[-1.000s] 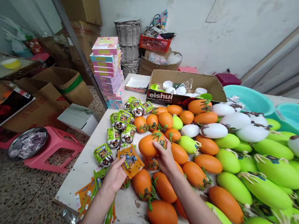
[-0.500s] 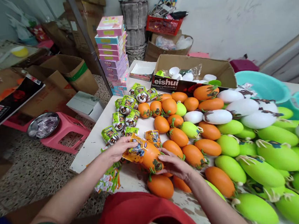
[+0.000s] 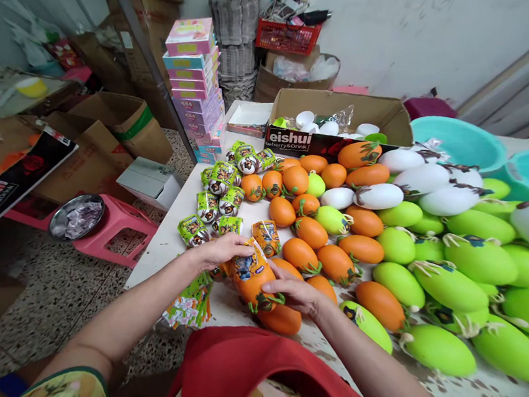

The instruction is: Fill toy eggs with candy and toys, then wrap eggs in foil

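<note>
My left hand (image 3: pixel 225 250) pinches the top edge of an orange printed wrapper (image 3: pixel 250 261). The wrapper lies around the upper part of an orange egg (image 3: pixel 254 287), which has green strands at its lower end. My right hand (image 3: pixel 292 289) grips that egg from its lower right side. Just behind is another orange wrapped egg (image 3: pixel 266 237). Green-wrapped eggs (image 3: pixel 193 230) are grouped beyond my left hand. A stack of flat printed wrappers (image 3: pixel 190 305) lies at the table's left edge. Bare orange eggs (image 3: pixel 300 255) lie right of my hands.
Lime green eggs (image 3: pixel 480 259) and white eggs (image 3: pixel 422 182) cover the table's right side. An open carton (image 3: pixel 337 107) and teal basins (image 3: pixel 458 142) stand behind. Stacked small boxes (image 3: pixel 195 86) rise at the back left. A pink stool (image 3: pixel 113 229) holds a metal bowl (image 3: pixel 76 216).
The held egg has tilted more upright and moved slightly left, with the wrapper now further down around it. My left hand has shifted a little right along with the wrapper's top.
</note>
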Demonstrator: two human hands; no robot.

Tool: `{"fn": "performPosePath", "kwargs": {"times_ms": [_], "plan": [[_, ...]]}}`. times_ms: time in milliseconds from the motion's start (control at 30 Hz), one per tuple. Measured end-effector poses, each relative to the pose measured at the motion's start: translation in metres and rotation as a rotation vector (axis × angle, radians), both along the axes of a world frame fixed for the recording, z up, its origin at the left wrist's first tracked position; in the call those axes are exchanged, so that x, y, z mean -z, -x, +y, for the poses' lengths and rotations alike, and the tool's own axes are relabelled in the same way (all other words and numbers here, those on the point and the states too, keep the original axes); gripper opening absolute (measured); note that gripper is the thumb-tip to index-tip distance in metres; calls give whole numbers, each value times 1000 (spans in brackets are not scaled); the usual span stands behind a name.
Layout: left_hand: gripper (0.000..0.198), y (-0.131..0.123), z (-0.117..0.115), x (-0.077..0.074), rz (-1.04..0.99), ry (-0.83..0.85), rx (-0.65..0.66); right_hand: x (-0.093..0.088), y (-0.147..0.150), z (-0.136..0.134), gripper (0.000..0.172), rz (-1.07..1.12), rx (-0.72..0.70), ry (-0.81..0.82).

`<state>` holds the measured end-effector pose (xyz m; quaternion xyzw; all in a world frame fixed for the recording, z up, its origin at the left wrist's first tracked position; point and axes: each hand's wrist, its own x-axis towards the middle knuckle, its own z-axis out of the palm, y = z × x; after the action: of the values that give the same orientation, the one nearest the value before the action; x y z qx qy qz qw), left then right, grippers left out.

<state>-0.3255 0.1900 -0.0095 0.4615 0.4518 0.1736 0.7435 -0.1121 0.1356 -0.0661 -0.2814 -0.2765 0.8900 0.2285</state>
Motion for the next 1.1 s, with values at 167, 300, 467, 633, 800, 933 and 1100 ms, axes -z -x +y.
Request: {"fn": "performPosePath", "kwargs": {"times_ms": [167, 300, 467, 633, 800, 933, 1100], "plan": [[43, -9, -10, -11, 134, -470, -256, -6, 0, -14, 60, 4, 190, -56], [60, -1, -30, -6, 92, -350, -382, -10, -2, -34, 61, 70, 321, -29], [66, -7, -68, 8, -100, 50, -132, -13, 1, -60, 73, 66, 361, -21], [66, -13, -82, 5, -146, 89, -89, -14, -3, -72, 84, -37, 327, -125], [71, -18, -79, 1, -118, 34, -41, -17, -12, -65, 60, -48, 339, -114], [69, -24, -82, 7, -132, 41, -27, -12, -14, -68, 52, -75, 381, -92], [65, -23, -96, 15, -133, 149, -35, 3, -15, -85, 57, -160, 401, -100]]}}
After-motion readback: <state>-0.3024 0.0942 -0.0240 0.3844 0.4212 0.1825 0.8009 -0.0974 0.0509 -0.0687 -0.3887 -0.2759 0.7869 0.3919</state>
